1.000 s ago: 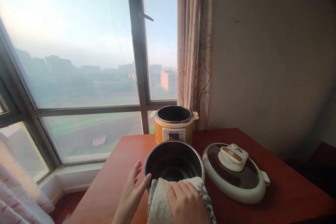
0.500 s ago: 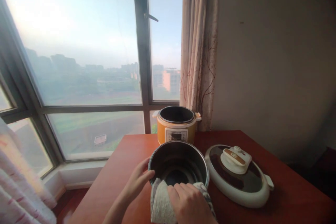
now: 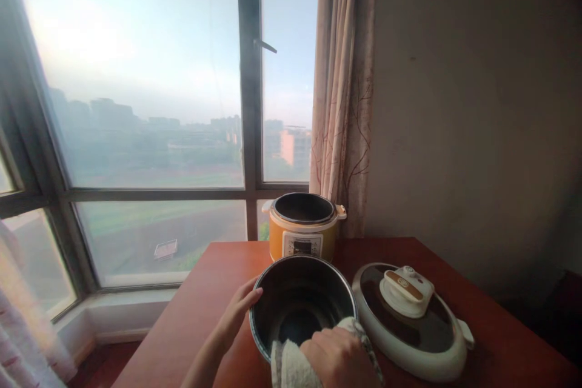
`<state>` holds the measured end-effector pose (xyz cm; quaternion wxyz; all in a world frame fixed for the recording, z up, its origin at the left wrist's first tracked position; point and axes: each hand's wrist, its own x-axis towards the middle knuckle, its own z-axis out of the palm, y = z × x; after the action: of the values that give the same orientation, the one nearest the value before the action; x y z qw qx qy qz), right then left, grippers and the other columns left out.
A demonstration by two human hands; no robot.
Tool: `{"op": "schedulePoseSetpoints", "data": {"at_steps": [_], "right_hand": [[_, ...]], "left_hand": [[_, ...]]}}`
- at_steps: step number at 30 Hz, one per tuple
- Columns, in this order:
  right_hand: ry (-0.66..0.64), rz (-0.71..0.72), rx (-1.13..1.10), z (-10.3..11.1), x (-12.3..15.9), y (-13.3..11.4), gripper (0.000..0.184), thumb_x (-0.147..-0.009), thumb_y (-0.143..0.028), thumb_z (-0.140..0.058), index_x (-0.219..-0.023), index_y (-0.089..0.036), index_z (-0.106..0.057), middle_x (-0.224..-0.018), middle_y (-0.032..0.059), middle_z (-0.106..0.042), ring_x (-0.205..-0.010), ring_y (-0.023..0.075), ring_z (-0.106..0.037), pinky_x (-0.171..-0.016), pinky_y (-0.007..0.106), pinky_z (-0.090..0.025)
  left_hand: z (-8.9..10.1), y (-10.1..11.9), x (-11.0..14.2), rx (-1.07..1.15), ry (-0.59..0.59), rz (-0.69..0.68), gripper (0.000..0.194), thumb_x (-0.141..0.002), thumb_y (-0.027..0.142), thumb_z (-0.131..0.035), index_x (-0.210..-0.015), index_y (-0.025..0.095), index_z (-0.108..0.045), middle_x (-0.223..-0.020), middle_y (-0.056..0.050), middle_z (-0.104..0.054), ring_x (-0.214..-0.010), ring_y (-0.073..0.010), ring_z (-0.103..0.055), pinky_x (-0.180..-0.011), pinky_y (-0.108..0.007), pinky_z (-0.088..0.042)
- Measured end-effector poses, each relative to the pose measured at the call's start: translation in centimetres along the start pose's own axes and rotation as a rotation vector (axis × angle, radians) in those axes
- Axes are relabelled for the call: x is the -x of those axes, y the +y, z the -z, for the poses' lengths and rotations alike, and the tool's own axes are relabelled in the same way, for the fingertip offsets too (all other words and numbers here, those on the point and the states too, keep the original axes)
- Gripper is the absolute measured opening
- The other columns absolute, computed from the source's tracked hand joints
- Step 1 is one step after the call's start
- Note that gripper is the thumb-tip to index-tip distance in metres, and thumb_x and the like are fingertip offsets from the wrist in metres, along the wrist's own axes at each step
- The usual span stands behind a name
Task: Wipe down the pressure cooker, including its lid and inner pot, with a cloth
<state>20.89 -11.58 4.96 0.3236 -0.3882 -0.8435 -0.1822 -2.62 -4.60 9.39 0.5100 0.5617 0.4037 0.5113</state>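
Observation:
A dark inner pot (image 3: pixel 302 291) is tilted with its mouth toward me, in front of an orange and white electric cooker (image 3: pixel 277 236). My left hand (image 3: pixel 236 312) grips the pot's left rim, thumb on the edge and the other fingers hidden behind the wall. My right hand (image 3: pixel 339 354) is closed on a pale cloth (image 3: pixel 295 367), which hangs over the pot's near right rim. Part of the cloth's patterned side shows at the right of that hand.
A round cooker lid (image 3: pixel 431 361) with a white rim and brown-topped handle lies on the reddish wooden table (image 3: pixel 182 327), right of the pot. Behind the table are a window (image 3: pixel 154 103), a curtain (image 3: pixel 341 91) and a dark wall (image 3: pixel 464 103).
My right hand and the cloth have shifted slightly right and down along the pot's near rim. The whole view has tipped up a little, so things sit lower.

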Motion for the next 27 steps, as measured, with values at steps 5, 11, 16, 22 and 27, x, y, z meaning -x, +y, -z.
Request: {"op": "schedulePoseSetpoints", "data": {"at_steps": [5, 11, 16, 22, 27], "right_hand": [[0.037, -0.085, 0.009, -0.5, 0.1, -0.7, 0.018, -0.07, -0.016, -0.065, -0.072, -0.025, -0.049, -0.065, -0.0043, -0.059, -0.059, 0.0177, -0.054, -0.059, 0.035, -0.022], [0.091, -0.061, 0.045, -0.6, -0.5, -0.8, 0.026, -0.069, -0.016, -0.07, -0.07, -0.025, -0.045, -0.063, -0.0051, -0.058, -0.055, 0.0169, -0.054, -0.057, 0.034, -0.023], [0.098, -0.092, 0.085, -1.1, -1.2, -1.7, 0.024, -0.071, -0.014, -0.07, -0.072, -0.025, -0.049, -0.064, -0.0049, -0.06, -0.056, 0.0177, -0.055, -0.057, 0.034, -0.024], [0.238, -0.153, 0.05, -0.8, -2.0, -2.7, 0.024, -0.065, -0.024, -0.069, -0.062, -0.025, -0.046, -0.057, -0.0026, -0.055, -0.05, 0.0178, -0.048, -0.056, 0.036, -0.019], [0.206, -0.135, 0.011, 0.7, -2.6, -2.9, 0.026, -0.074, -0.041, -0.066, -0.064, -0.025, -0.048, -0.059, -0.0021, -0.056, -0.052, 0.0173, -0.049, -0.055, 0.036, -0.019]], "left_hand": [[-0.5, -2.1, 0.4, 0.001, 0.239, -0.017, 0.056, -0.078, 0.058, -0.07, -0.113, 0.015, -0.075, -0.124, -0.012, -0.074, -0.129, -0.0362, -0.058, -0.115, -0.05, -0.038], [-1.3, -5.3, 2.0, -0.064, 0.524, -0.036, 0.072, -0.071, 0.062, -0.073, -0.125, 0.015, -0.063, -0.137, -0.017, -0.063, -0.137, -0.0384, -0.05, -0.116, -0.054, -0.036], [-3.5, -5.9, 4.8, -0.051, 0.498, -0.121, 0.079, -0.07, 0.057, -0.075, -0.138, 0.02, -0.055, -0.143, -0.011, -0.06, -0.14, -0.0375, -0.046, -0.117, -0.046, -0.039], [-2.7, -4.5, 4.9, -0.095, 0.418, -0.138, 0.073, -0.072, 0.048, -0.076, -0.135, 0.018, -0.056, -0.143, -0.013, -0.06, -0.139, -0.0387, -0.047, -0.118, -0.05, -0.035], [-2.5, -5.2, 4.6, -0.069, 0.405, -0.17, 0.069, -0.076, 0.042, -0.073, -0.139, 0.018, -0.054, -0.143, -0.012, -0.06, -0.137, -0.037, -0.049, -0.118, -0.049, -0.036]]}}
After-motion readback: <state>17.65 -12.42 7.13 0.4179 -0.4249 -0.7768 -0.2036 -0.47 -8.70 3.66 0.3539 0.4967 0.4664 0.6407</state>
